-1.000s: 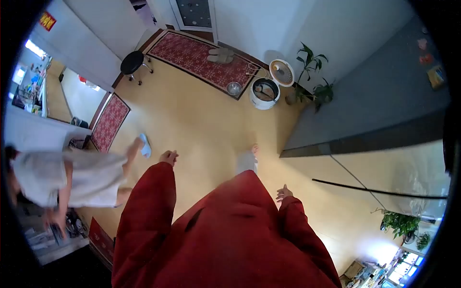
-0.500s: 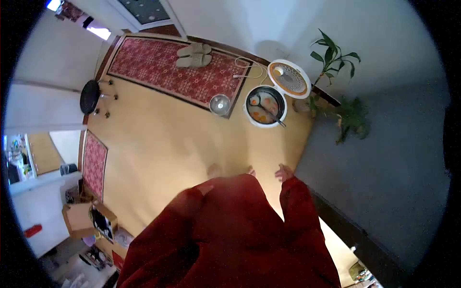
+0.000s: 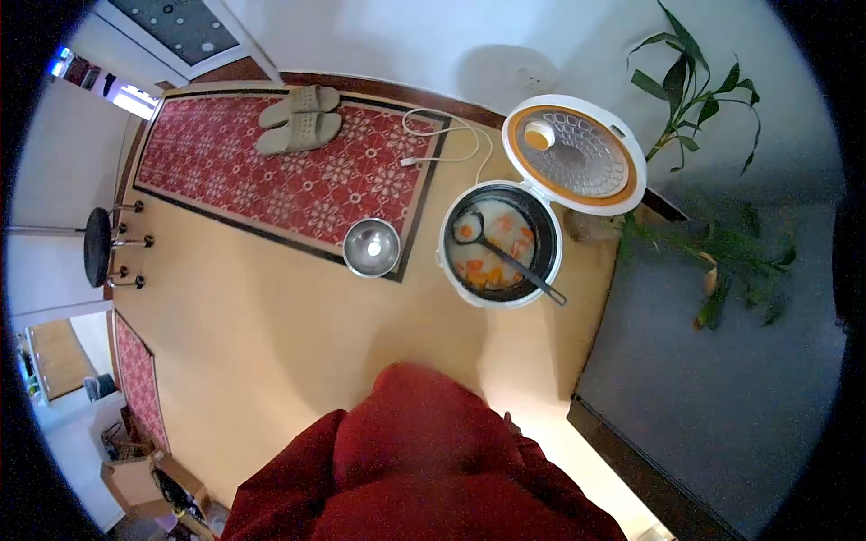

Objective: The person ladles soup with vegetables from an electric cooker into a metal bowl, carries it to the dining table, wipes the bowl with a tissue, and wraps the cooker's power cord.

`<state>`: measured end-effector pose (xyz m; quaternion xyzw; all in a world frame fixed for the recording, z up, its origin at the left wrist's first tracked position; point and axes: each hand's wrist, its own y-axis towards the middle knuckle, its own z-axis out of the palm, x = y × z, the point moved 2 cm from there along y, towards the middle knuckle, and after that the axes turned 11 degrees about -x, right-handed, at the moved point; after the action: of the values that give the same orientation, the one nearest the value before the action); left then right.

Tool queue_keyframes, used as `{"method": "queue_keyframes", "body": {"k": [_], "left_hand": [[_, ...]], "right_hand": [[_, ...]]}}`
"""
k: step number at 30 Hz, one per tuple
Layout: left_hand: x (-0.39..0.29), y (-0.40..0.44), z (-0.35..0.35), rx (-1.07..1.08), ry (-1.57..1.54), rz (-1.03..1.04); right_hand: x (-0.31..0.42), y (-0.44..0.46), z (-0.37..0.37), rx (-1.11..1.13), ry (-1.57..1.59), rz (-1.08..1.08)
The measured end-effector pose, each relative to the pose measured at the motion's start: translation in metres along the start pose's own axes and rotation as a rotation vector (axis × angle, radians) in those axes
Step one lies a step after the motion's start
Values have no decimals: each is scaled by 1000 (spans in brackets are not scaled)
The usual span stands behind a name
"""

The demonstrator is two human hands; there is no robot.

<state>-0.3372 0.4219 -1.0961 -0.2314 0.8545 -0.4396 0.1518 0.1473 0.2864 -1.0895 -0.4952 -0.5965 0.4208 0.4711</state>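
Cooker: we're facing it, white cooker [image 3: 556, 238] on the floor, lid [image 3: 577, 167] up, carrot-orange bits in pale liquid.
Ladle: dark ladle [image 3: 523, 268] leaning inside, handle over the rim.
Bowl: steel bowl [image 3: 371, 248] at mat [image 3: 298, 194] corner, just L of cooker.
Hands: L hand hidden; R hand [image 3: 511, 421] maybe a dark sliver by our sleeve [image 3: 564, 487], spread or pinching, can't tell.
Stage: prob. pre-reach; calls for bending & sure grip.
Lettering: none legible, no brands.

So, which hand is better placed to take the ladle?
Probably the right: the ladle leans across the rice cooker, its handle pointing toward the person's right. Neither hand shows clearly, so I'm judging by layout.
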Motion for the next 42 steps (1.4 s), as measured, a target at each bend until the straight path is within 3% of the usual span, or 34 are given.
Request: {"method": "queue_keyframes", "body": {"k": [5,7,9,10,11,12,15,17,20,24,26,29,30,34,36,40,42], "left_hand": [[-10,95,20,-44,211,-8],[-20,123,5,-126,275,-6],[-44,138,-32,-383,-111,25],[-60,135,-56,-491,-679,139],[-80,141,-82,-470,-801,191],[-110,138,-106,-475,-992,253],[-161,149,-148,-263,-1141,308],[-197,149,-156,-144,-1251,199],[-211,178,-124,-175,-1263,339],[-215,174,-113,-123,-1393,344],[-224,163,-120,-100,-1497,300],[-226,181,-115,-116,-1554,309],[-224,188,-113,-130,-1556,316],[-218,141,-152,-27,-1581,223],[-221,98,-187,28,-1610,293],[-224,31,-246,73,-1593,382],[-230,9,-267,51,-1555,470]], "right_hand": [[15,95,-19,-27,135,-37],[36,138,-57,-7,271,-179],[82,153,-99,-55,451,-388],[146,105,-109,-248,492,-378],[178,90,-126,-408,459,-670],[226,47,-129,-446,621,-763],[297,-9,-139,-393,658,-793],[339,-41,-131,-334,664,-902],[376,-52,-121,-320,453,-1068],[429,-96,-79,-304,308,-1024],[437,-60,-71,-381,237,-1025],[435,-105,-55,-455,152,-1139],[426,-104,-60,-538,-62,-1320],[404,-132,-56,-747,-780,-1810],[400,-92,-73,-677,-888,-1737],[398,-66,-90,-737,-1269,-1796],[394,-55,-82,-744,-1137,-1833]]}}
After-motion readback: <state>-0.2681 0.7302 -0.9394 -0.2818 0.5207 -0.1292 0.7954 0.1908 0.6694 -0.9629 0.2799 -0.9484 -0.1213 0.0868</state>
